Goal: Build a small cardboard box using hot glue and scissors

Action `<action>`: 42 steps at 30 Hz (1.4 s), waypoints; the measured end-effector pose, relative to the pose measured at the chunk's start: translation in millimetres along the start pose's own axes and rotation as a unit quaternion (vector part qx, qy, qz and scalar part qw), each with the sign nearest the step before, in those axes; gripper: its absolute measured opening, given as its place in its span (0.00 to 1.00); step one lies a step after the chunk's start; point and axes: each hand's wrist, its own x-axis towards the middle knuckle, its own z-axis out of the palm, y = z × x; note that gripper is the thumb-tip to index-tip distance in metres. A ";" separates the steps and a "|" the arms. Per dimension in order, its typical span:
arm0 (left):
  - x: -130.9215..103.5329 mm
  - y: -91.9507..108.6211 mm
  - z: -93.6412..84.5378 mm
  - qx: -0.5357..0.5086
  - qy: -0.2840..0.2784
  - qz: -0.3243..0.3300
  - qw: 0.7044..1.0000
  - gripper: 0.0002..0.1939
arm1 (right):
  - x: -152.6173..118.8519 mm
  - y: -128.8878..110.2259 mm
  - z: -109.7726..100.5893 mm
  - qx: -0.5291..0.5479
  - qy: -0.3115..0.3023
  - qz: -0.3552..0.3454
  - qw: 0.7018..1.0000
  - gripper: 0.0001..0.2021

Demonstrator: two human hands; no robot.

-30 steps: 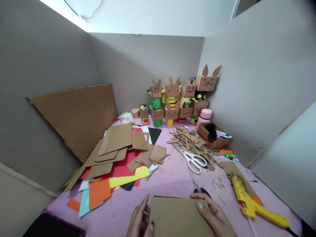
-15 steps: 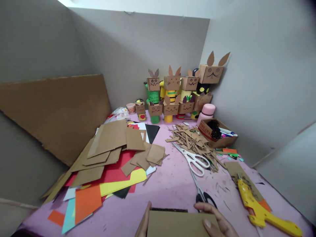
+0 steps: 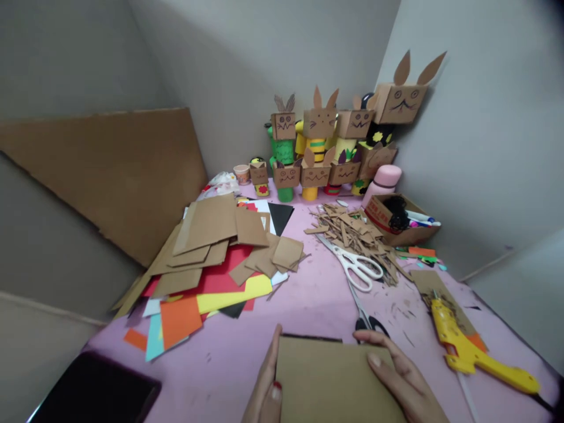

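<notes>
A cardboard box (image 3: 330, 379) is held between my two hands at the table's near edge, its plain brown face toward me. My left hand (image 3: 267, 385) presses along its left side, with the thumb near the front face. On the right, my right hand (image 3: 399, 376) grips the box with the thumb on its face and the index finger over the top edge. Just beyond that hand lie black-handled scissors (image 3: 365, 320), and white-handled scissors (image 3: 359, 270) rest farther back. The underside of the box is out of frame.
A yellow hot glue gun (image 3: 462, 346) lies on a cardboard strip at right. Cardboard sheets (image 3: 207, 223) and coloured paper (image 3: 180, 320) are piled at left, near a black flat device (image 3: 97, 390). Cardboard scraps (image 3: 352, 232), a box of pens (image 3: 405, 232) and cardboard animal figures (image 3: 317, 176) stand farther back.
The view has tilted downward and shifted left, so more of the box and hands shows and the black device has come into view. Both hands keep their hold on the box.
</notes>
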 end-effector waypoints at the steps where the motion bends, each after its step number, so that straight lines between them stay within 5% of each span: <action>1: -9.9 4.3 -0.2 0.001 0.005 0.000 1.000 0.32 | -1.7 -1.8 -0.5 -0.014 0.001 -0.003 1.000 0.23; 5: -40.0 19.5 -2.9 0.024 0.012 0.011 1.000 0.30 | -0.6 -3.8 -7.5 -0.067 -0.034 -0.011 0.997 0.23; 8: -42.5 25.0 -1.8 0.048 0.017 0.027 0.998 0.30 | 0.7 -5.6 -17.2 -0.191 -0.033 -0.111 0.975 0.21; 10: -39.6 25.7 -0.3 0.048 0.023 0.035 0.998 0.30 | -2.6 -9.3 -23.5 -0.326 -0.030 -0.238 0.914 0.23; 13: -36.3 24.7 0.8 0.042 0.022 0.054 0.997 0.29 | -11.3 -15.9 -26.1 -0.521 -0.121 -0.369 0.760 0.37; 15: -35.7 23.6 0.0 0.039 0.018 0.068 0.997 0.29 | -15.5 -18.4 -22.1 -0.617 -0.190 -0.366 0.671 0.44; 18: -35.1 21.3 -5.4 0.021 0.014 0.077 0.997 0.30 | -16.4 -18.8 -13.3 -0.701 -0.195 -0.332 0.601 0.39; 22: -35.0 17.5 -20.5 -0.022 -0.024 0.084 0.996 0.34 | -14.6 -18.8 -8.5 -0.722 -0.172 -0.346 0.574 0.36; 27: -37.9 18.1 -34.6 0.040 -0.092 0.120 0.988 0.54 | -13.0 -19.2 -10.3 -0.715 -0.167 -0.380 0.563 0.35; 42: -30.6 22.8 -36.5 0.147 -0.130 0.157 0.968 0.47 | -9.2 -20.7 -5.2 -0.717 -0.173 -0.384 0.555 0.36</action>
